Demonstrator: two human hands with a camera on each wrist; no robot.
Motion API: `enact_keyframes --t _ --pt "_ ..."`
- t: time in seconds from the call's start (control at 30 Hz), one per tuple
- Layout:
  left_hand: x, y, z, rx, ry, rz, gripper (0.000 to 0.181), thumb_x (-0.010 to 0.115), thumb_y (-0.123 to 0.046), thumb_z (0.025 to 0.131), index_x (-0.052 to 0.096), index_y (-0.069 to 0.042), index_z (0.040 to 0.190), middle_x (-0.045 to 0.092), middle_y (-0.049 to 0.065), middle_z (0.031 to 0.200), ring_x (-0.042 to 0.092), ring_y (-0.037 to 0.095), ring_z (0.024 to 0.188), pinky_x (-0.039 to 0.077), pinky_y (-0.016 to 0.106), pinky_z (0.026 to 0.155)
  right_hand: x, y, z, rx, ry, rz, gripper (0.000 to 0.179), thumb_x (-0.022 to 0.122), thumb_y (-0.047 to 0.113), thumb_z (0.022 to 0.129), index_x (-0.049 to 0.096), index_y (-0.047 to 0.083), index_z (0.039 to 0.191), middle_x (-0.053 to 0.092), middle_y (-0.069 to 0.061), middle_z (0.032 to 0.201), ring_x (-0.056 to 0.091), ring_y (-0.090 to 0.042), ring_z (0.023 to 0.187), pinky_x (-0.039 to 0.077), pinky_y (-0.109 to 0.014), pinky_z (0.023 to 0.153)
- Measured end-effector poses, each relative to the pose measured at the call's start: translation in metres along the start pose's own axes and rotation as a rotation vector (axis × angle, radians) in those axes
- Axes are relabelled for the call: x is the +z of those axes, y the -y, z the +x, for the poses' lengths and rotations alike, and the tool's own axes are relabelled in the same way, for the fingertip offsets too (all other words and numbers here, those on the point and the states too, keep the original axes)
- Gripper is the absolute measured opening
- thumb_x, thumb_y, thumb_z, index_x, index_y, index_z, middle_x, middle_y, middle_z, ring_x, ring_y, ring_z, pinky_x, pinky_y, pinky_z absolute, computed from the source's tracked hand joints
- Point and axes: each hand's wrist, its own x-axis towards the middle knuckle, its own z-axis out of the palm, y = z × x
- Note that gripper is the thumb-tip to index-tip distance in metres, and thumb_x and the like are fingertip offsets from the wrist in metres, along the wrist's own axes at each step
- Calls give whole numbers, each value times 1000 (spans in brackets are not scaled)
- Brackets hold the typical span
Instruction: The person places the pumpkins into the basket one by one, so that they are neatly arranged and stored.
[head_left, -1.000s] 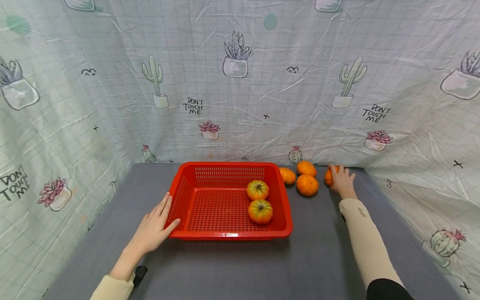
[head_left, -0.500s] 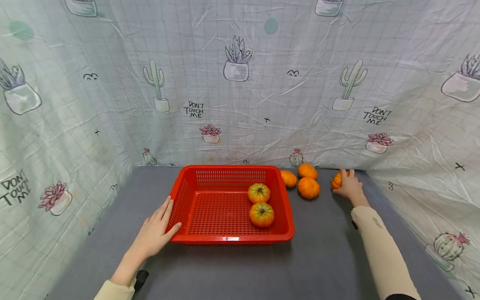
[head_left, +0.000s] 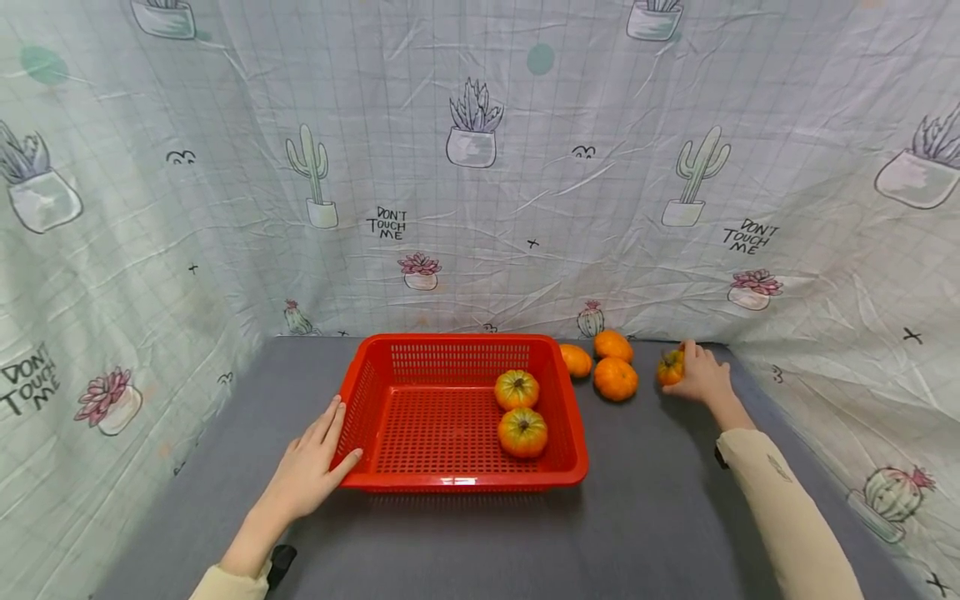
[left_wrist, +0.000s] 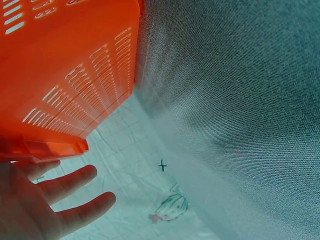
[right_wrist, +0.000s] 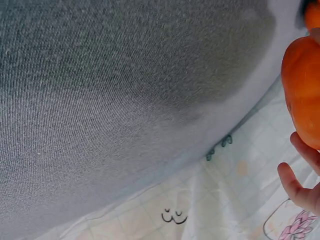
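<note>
The left hand [head_left: 303, 471] rests, fingers straight, against the basket [head_left: 465, 481] just right of it, maybe to steady it, while the right hand [head_left: 705, 377] grips a pumpkin [head_left: 670, 367], with three others [head_left: 616, 380] left of that hand.

Grey table [head_left: 465, 550], red perforated basket [head_left: 457, 481] resting on it, three orange pumpkins [head_left: 616, 380] clustered beside the basket
</note>
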Motion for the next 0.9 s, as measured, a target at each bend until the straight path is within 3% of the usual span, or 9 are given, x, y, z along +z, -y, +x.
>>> enact_keyframes --t 0.2,0.33,0.5,0.9 --pt "-1 -1 0 1 -10 2 74 51 -39 86 20 0 141 18 16 148 34 38 125 33 62 87 2 11 -6 -11 -57 -4 78 65 57 67 32 -1 107 47 -27 94 45 -41 89 31 -54 66" --pt "-1 -1 0 4 -14 7 73 51 -39 87 21 0 141 18 16 148 34 38 125 34 61 86 4 19 -8 -22 -75 -12 87 56 66 70 32 -3 116 46 -29 105 42 -44 98 31 -59 73" --pt "-1 0 -1 5 -21 7 73 52 -38 86 21 1 141 19 16 148 35 38 124 34 61 86 4 26 -11 -55 -89 -12 90 52 67 73 35 -5 125 42 -28 117 36 -45 107 27 -63 79" --pt "-2 -2 -1 -1 -4 14 74 51 -40 86 21 0 141 19 16 148 35 38 124 34 61 87 -2 52 -23 -101 -60 -4 83 47 63 78 38 -7 122 43 -29 116 41 -43 102 32 -56 74"
